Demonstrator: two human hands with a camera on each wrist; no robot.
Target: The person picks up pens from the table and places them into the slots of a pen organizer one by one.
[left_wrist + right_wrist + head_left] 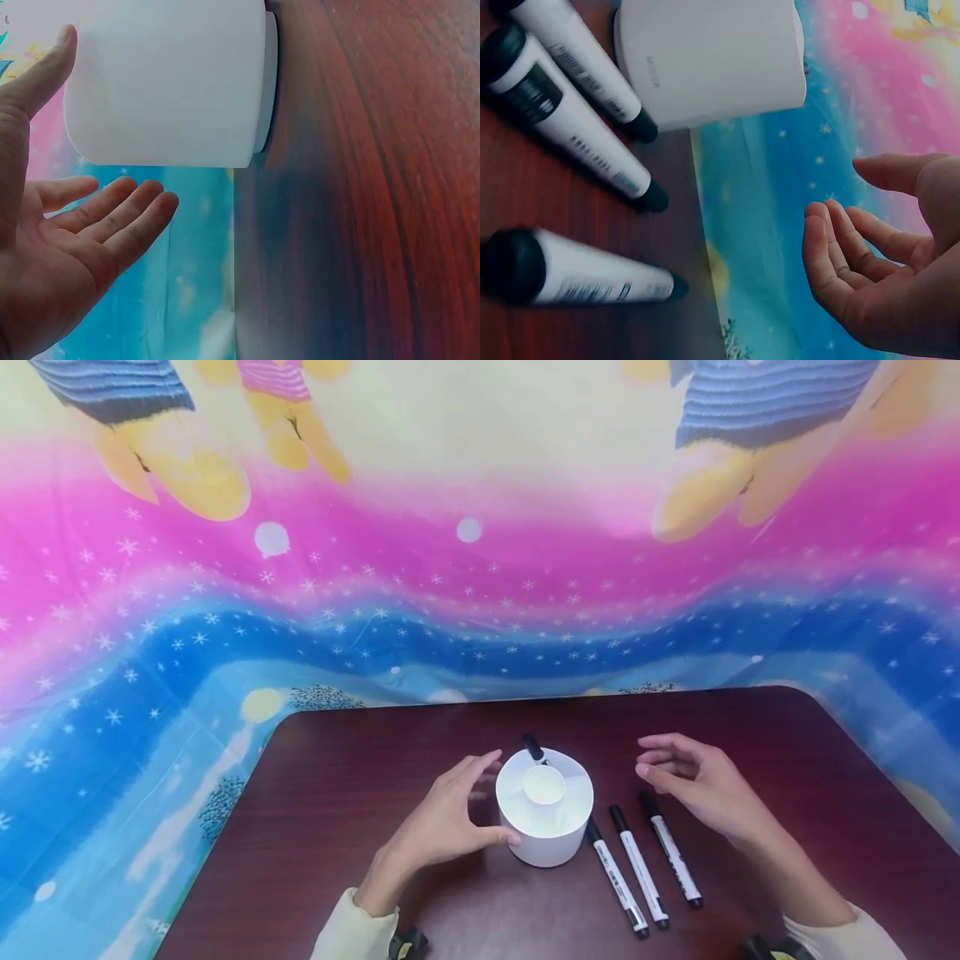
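Note:
A white round pen holder [546, 850] with a smaller cup [543, 787] in its middle stands on the table. One marker [533, 747] leans inside it, its black end sticking out over the far rim. Beside the holder's left side is my left hand [453, 822], fingers spread and relaxed, the thumb tip right at the wall. My right hand [708, 785] hovers with loosely bent fingers and nothing in it. Below and left of it lie three white markers with black ends: a left marker [618, 883], a middle marker [640, 870] and a right marker [675, 856].
The dark red wooden table [330, 827] has rounded far corners. Right behind its far edge hangs a colourful printed cloth [420, 577] in pink and blue, which also runs down along the left and right sides.

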